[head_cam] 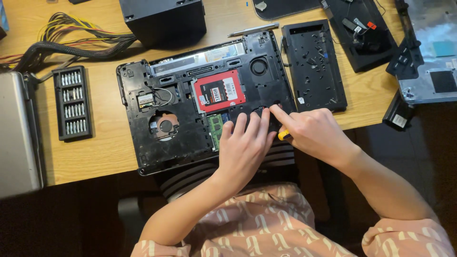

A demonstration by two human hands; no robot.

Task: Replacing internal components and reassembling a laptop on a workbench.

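An opened black laptop base lies upside down on the wooden table, with a red-labelled drive, a green memory stick and a round fan showing. My left hand rests flat on the near right corner of the base, fingers spread. My right hand grips a small yellow-handled screwdriver, index finger stretched along it toward the base's right edge. The tool's tip is hidden by my fingers.
A black bit set tray lies left of the laptop. A silver laptop sits at the far left, a bundle of cables behind. A black cover panel, tweezers and other dismantled parts lie to the right.
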